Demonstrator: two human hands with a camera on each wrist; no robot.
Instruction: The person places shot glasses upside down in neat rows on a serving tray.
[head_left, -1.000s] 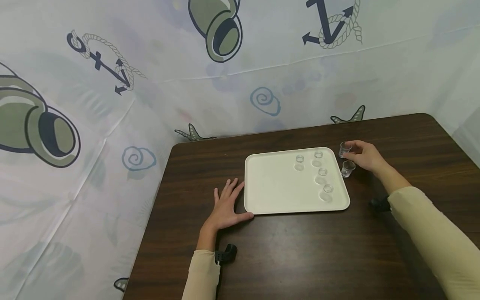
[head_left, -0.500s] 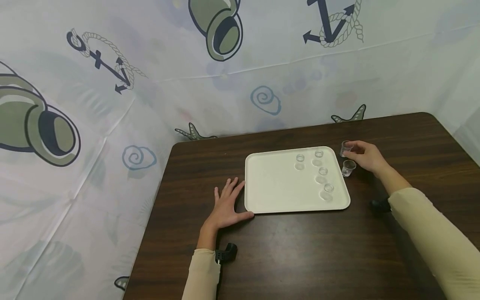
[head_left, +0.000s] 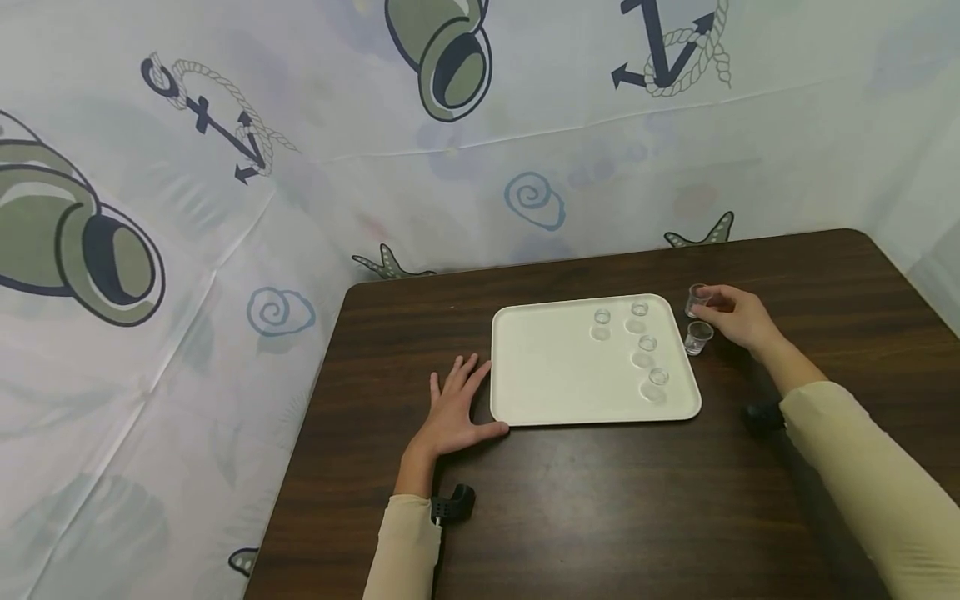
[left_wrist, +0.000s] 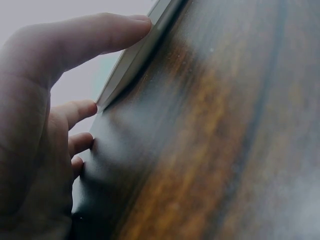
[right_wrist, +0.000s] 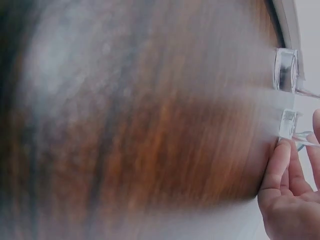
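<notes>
My right hand (head_left: pixel 742 322) pinches a small clear shot glass (head_left: pixel 694 300) beside the tray's far right corner. Thumb and fingers are curled at its side. Just nearer stands a second shot glass (head_left: pixel 698 338), upright on the table by the tray's right edge. In the right wrist view both the held glass (right_wrist: pixel 288 123) and its neighbour (right_wrist: pixel 286 70) show thick bases toward the wood. Several more shot glasses (head_left: pixel 647 343) sit on the right half of the cream tray (head_left: pixel 540 367), seemingly upside down. My left hand (head_left: pixel 448 421) spreads its fingers, thumb and forefinger touching the tray's left edge.
A dark wood table (head_left: pixel 600 508) carries everything. Behind it hangs a white cloth (head_left: pixel 450 192) printed with anchors and shells, close to the far table edge. Black wrist devices (head_left: pixel 453 505) sit at both sleeves.
My right hand and the pinched shot glass have shifted slightly to the right, a little away from the tray. The left hand and the glasses on the tray stay put.
</notes>
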